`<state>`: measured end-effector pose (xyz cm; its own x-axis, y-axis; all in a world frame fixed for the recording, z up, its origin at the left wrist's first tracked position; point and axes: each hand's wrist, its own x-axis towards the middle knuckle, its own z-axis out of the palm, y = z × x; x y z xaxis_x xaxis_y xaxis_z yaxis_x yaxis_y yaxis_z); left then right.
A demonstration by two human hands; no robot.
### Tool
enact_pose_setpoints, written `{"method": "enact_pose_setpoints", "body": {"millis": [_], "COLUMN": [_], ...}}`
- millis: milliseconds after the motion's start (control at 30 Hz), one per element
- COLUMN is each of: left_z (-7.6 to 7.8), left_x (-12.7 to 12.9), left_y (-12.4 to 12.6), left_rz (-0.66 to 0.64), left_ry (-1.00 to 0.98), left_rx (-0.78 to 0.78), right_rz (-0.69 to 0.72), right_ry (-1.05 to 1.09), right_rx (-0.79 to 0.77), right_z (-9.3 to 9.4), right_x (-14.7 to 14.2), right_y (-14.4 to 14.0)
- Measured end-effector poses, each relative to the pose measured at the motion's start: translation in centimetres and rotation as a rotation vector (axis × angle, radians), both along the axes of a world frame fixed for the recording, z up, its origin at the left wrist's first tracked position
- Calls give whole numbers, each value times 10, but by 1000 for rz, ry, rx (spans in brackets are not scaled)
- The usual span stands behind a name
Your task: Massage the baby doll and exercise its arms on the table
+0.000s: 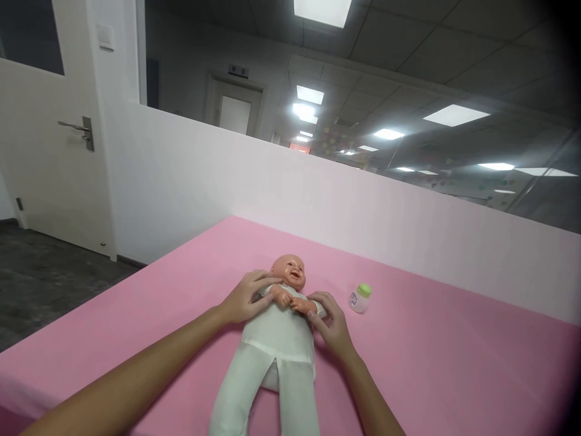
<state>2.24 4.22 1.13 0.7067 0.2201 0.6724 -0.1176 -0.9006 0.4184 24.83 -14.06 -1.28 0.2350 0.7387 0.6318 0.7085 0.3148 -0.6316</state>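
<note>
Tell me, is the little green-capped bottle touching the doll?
Apart. The head view shows bare pink surface between the bottle and the doll.

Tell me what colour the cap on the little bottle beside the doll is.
Green: the bottle has a light green cap, seen in the head view.

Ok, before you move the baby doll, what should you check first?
1. Left hand on the doll at its shoulder: ok.
2. Right hand on its other side: ok.
3. Doll flat on its back on the pink table: ok.
4. Small bottle apart from the doll: ok.
5. Grip firm enough: cannot tell.
</note>
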Motion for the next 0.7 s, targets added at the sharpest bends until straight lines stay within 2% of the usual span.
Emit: {"method": "enact_pose_setpoints", "body": {"millis": [700], "left_z": [-1], "left_x": [2], "left_y": [-4], "left_rz": [40], "left_ry": [-66], "left_rx": [-20], "right_rz": [-23], "right_ry": [57], "right_rx": [-2], "right_z": [-6], "right_x": [2], "right_y": [0]}}
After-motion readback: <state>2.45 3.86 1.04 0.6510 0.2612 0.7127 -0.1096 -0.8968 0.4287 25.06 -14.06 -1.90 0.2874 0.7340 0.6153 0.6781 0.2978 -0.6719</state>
